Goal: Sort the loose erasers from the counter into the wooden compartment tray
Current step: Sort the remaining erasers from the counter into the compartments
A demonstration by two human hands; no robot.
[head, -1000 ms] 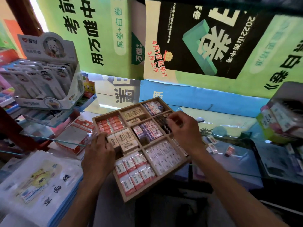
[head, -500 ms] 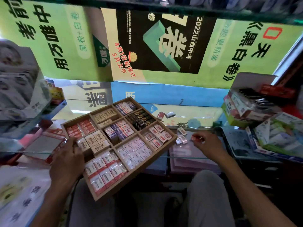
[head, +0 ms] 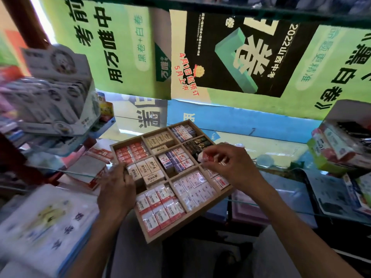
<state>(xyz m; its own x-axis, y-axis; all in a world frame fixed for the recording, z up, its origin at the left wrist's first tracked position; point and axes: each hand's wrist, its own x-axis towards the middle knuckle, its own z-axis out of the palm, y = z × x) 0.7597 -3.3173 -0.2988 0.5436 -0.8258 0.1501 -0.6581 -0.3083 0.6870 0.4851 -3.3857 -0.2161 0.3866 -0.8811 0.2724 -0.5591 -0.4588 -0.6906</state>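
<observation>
The wooden compartment tray juts over the glass counter's near edge, its cells packed with wrapped erasers in red, cream, blue and white sleeves. My left hand grips the tray's left rim, fingers curled over the edge by the cream erasers. My right hand hovers over the tray's right-middle cells and pinches a small red-and-white eraser between thumb and fingertips. This hand hides the cell beneath it. No loose erasers show on the counter in this blurred view.
The glass counter stretches right of the tray. A display box of stationery stands at the left, an open box of goods at the right. Booklets lie at my near left. Posters cover the back wall.
My right hand left the counter right of the tray and came back over the tray, now pinching a red-and-white eraser. My left hand kept its hold on the rim. The view swung back left.
</observation>
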